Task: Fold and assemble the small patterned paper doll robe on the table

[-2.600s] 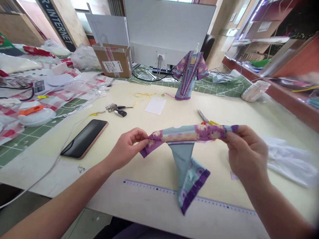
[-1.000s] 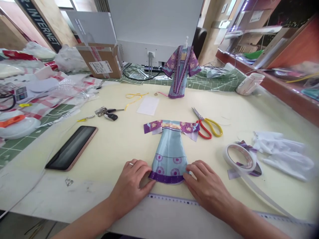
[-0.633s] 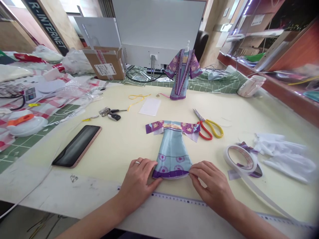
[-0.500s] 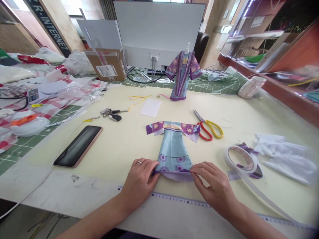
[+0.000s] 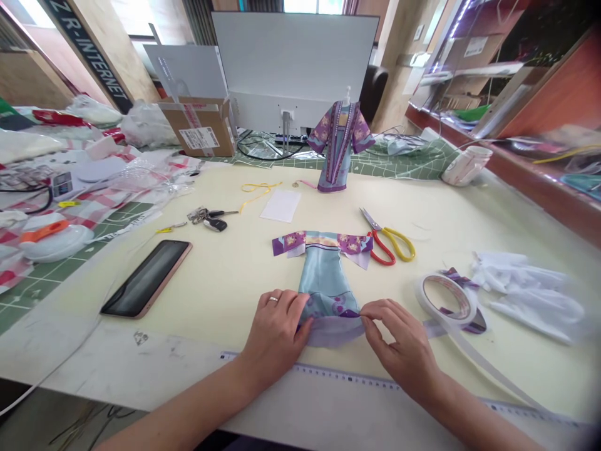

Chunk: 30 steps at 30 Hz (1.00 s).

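A small doll dress [image 5: 323, 272] in light blue satin, with purple floral sleeves, lies flat on the cream table surface, its hem toward me. My left hand [image 5: 279, 326] is closed on the hem's left corner, thumb below and fingers on top. At the right corner of the hem, my right hand [image 5: 397, 332] pinches the fabric between thumb and fingertips. Between the hands the hem is lifted and turned, so the pale lilac underside shows along the front. Parts of both hem corners are hidden under my fingers.
Scissors [image 5: 387, 241] with red and yellow handles lie beside the right sleeve. Further right are a tape roll [image 5: 425, 304] and white cloth [image 5: 530, 297]. A phone [image 5: 148, 279] and keys [image 5: 213, 220] lie left; a dressed doll form [image 5: 335, 150] stands behind. A ruler strip [image 5: 328, 374] runs along the front.
The hem has been raised and folded back, showing more of the lilac underside. My left hand has moved slightly right and up over the hem. The view has shifted a little.
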Motion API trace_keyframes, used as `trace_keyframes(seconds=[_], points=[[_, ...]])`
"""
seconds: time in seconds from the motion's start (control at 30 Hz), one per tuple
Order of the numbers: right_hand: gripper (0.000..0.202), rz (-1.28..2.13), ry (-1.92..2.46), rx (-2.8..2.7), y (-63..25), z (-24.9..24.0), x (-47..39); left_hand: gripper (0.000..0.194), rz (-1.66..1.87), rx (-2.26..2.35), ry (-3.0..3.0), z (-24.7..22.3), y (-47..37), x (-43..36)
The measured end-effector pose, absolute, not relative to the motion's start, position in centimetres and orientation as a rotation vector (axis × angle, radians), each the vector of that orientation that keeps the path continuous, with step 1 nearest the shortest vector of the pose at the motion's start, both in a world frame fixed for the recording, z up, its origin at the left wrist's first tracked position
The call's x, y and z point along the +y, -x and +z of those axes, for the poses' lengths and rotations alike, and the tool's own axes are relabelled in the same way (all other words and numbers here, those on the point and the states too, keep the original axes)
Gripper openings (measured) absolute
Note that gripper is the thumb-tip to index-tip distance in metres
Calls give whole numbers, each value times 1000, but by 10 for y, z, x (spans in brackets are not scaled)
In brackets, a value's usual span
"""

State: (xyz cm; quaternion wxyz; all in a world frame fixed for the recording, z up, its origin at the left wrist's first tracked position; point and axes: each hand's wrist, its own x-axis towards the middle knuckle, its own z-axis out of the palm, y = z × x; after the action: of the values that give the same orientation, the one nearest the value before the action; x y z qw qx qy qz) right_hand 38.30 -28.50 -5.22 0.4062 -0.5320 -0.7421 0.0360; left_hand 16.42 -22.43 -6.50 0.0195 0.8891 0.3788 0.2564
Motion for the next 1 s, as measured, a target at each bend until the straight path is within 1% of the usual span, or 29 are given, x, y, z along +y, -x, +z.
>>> trace_keyframes(seconds=[0.03, 0.13, 0.17, 0.23, 0.27, 0.3, 0.33, 0.4, 0.43, 0.47, 0.53, 0.67, 0.7, 0.8, 0.83, 0.93, 1.0], points=[[14, 82, 1333, -1865, -384, -51, -285, 21, 786, 1177, -2786, -65, -164, -222], [16, 71, 1326, -1841, -388, -50, -287, 17, 789, 1124, -2793, -62, -161, -221], [16, 71, 1330, -1831, -388, -50, -287, 21, 813, 1096, -2775, -60, -161, -223], [15, 77, 1339, -1818, -389, -50, -288, 39, 858, 1055, -2744, -57, -161, -228], [14, 81, 1342, -1817, -389, -50, -288, 44, 871, 1055, -2742, -57, -163, -230], [14, 84, 1343, -1816, -388, -49, -288, 42, 869, 1069, -2752, -58, -165, -232], [13, 84, 1341, -1815, -388, -49, -288, 35, 853, 1094, -2770, -60, -167, -233], [13, 80, 1337, -1810, -387, -48, -287, 15, 803, 1148, -2811, -65, -169, -233], [13, 76, 1335, -1805, -386, -47, -287, 9, 777, 1165, -2825, -67, -169, -232], [13, 73, 1336, -1800, -386, -47, -287, 7, 755, 1172, -2830, -68, -169, -232], [13, 71, 1337, -1796, -386, -47, -286, 6, 744, 1159, -2809, -69, -166, -231], [13, 68, 1336, -1794, -385, -46, -285, 24, 773, 1135, -2758, -67, -165, -235], [13, 68, 1335, -1792, -384, -46, -285, 23, 778, 1138, -2764, -67, -167, -236], [13, 59, 1327, -1780, -384, -44, -284, 9, 761, 1152, -2797, -68, -170, -237], [14, 51, 1324, -1778, -385, -43, -284, 8, 755, 1153, -2808, -67, -170, -237], [15, -3, 1326, -1810, -390, -42, -286, 19, 790, 1113, -2825, -63, -164, -234], [17, -67, 1309, -1890, -393, -43, -289, 20, 873, 1052, -2834, -57, -157, -235]])
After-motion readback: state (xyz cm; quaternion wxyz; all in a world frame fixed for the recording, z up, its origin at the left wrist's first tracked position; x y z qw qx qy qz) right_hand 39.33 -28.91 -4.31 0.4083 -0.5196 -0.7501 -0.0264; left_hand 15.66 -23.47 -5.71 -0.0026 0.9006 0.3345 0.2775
